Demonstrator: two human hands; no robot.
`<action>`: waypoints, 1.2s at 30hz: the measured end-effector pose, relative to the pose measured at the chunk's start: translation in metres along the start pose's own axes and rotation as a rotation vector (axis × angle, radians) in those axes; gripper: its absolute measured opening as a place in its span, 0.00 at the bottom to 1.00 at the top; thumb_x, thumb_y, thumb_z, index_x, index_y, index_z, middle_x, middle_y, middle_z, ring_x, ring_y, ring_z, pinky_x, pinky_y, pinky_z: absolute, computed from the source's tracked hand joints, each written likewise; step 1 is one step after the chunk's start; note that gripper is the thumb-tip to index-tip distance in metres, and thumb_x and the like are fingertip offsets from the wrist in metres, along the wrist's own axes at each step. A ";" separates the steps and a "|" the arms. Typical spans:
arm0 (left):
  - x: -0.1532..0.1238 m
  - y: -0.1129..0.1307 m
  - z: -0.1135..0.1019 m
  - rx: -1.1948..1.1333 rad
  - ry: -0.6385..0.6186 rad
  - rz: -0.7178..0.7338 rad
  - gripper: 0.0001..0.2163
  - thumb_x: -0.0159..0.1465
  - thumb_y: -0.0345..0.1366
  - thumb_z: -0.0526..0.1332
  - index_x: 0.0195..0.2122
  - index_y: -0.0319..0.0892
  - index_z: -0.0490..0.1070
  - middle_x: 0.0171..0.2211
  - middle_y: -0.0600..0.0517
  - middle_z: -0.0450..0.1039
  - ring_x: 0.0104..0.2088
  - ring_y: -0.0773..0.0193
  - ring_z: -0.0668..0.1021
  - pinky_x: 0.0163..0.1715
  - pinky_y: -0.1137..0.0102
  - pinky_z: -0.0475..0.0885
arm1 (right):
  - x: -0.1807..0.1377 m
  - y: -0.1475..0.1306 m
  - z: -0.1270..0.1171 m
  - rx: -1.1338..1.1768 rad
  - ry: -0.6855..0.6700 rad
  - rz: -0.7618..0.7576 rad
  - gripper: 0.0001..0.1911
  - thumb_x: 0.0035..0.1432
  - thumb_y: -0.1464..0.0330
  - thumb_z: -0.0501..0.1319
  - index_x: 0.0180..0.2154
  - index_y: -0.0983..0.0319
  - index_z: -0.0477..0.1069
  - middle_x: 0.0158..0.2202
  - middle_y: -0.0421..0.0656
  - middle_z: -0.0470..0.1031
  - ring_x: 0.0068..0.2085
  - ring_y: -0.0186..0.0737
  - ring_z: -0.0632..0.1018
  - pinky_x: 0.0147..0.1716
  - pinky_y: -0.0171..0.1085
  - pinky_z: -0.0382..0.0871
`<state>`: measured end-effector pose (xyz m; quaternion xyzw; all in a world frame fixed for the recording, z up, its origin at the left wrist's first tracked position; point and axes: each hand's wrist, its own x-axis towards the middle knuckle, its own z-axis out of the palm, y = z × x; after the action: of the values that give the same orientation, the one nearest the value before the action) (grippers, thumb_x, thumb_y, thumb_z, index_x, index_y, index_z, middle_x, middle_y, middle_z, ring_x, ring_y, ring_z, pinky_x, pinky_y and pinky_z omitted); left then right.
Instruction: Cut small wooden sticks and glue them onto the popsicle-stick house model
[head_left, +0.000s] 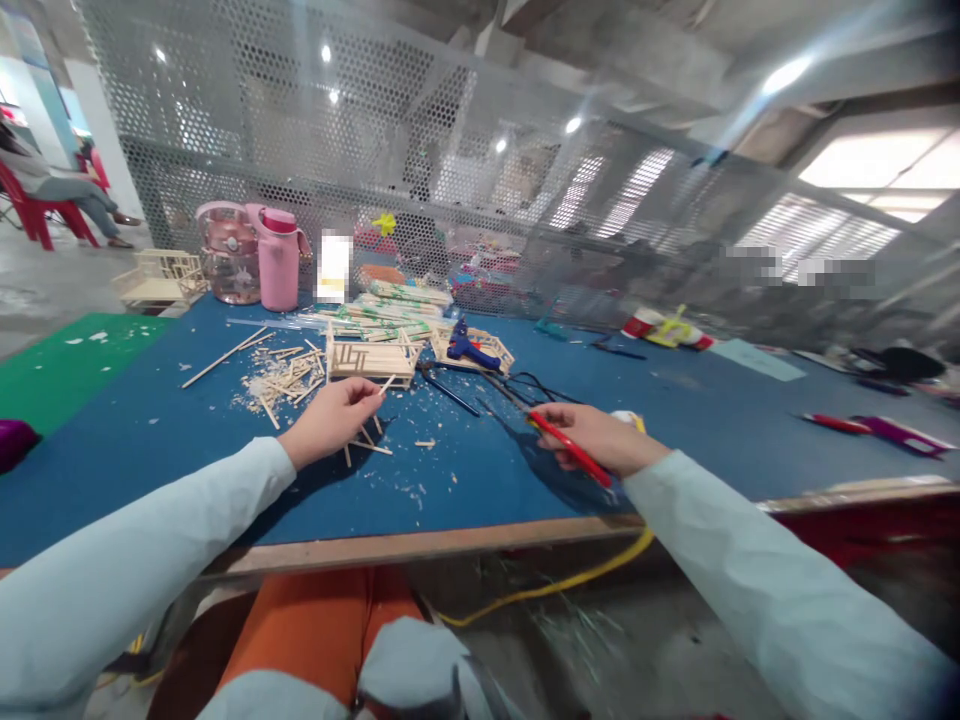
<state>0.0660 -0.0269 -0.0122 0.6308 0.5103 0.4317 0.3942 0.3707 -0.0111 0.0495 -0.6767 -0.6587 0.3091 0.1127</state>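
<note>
My left hand [334, 415] is closed in a pinch on a thin wooden stick [387, 383], just above a few loose sticks [365, 443] on the blue table mat [465, 470]. My right hand [592, 437] is closed around a red-handled tool [570, 447] that lies across its palm, tip pointing left. Behind my left hand stands a small stick-built frame model [371, 358]. A blue glue gun [469, 348] rests on another stick frame further back.
A heap of sticks and wood chips [281, 385] lies left of the model. A pink bottle [279, 260] and a clear pink jug [227, 252] stand at the back left. Black cables [517, 390] and a yellow cord [555, 580] run near my right hand. A seated person [60, 185] is at far left.
</note>
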 end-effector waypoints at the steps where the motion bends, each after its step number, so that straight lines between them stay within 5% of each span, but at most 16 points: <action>1: -0.001 0.001 0.000 -0.012 -0.008 -0.009 0.13 0.56 0.45 0.56 0.29 0.39 0.67 0.20 0.57 0.62 0.19 0.73 0.63 0.19 0.76 0.59 | -0.007 -0.004 0.003 0.030 0.012 -0.059 0.17 0.45 0.62 0.60 0.38 0.62 0.65 0.18 0.35 0.65 0.17 0.31 0.66 0.18 0.32 0.62; 4: -0.003 0.005 0.001 -0.076 -0.049 -0.011 0.13 0.56 0.46 0.56 0.27 0.39 0.65 0.19 0.59 0.60 0.18 0.73 0.62 0.19 0.76 0.58 | -0.020 -0.020 0.018 -0.017 0.018 -0.302 0.16 0.48 0.58 0.59 0.34 0.62 0.62 0.17 0.34 0.61 0.17 0.30 0.64 0.17 0.31 0.59; 9: -0.009 0.013 0.002 -0.125 -0.107 0.041 0.14 0.55 0.46 0.57 0.31 0.39 0.68 0.21 0.58 0.64 0.19 0.74 0.64 0.20 0.76 0.60 | -0.017 -0.053 0.050 -0.156 -0.056 -0.668 0.18 0.53 0.57 0.54 0.40 0.64 0.63 0.28 0.40 0.67 0.28 0.34 0.67 0.30 0.34 0.63; 19: -0.011 0.011 0.003 -0.097 -0.155 0.105 0.18 0.55 0.45 0.57 0.42 0.39 0.71 0.26 0.53 0.69 0.23 0.70 0.66 0.24 0.74 0.62 | -0.011 -0.070 0.069 -0.130 -0.101 -0.745 0.23 0.56 0.50 0.48 0.36 0.63 0.62 0.25 0.37 0.62 0.27 0.32 0.63 0.28 0.32 0.58; 36: -0.014 0.017 0.005 -0.062 -0.176 0.149 0.18 0.57 0.42 0.54 0.43 0.37 0.72 0.24 0.53 0.68 0.25 0.68 0.66 0.27 0.73 0.64 | -0.005 -0.064 0.068 -0.109 -0.131 -0.824 0.26 0.56 0.50 0.49 0.44 0.65 0.62 0.29 0.40 0.66 0.30 0.34 0.66 0.30 0.32 0.60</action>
<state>0.0740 -0.0440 0.0003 0.6901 0.4117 0.4182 0.4235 0.2793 -0.0260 0.0332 -0.3406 -0.8953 0.2455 0.1488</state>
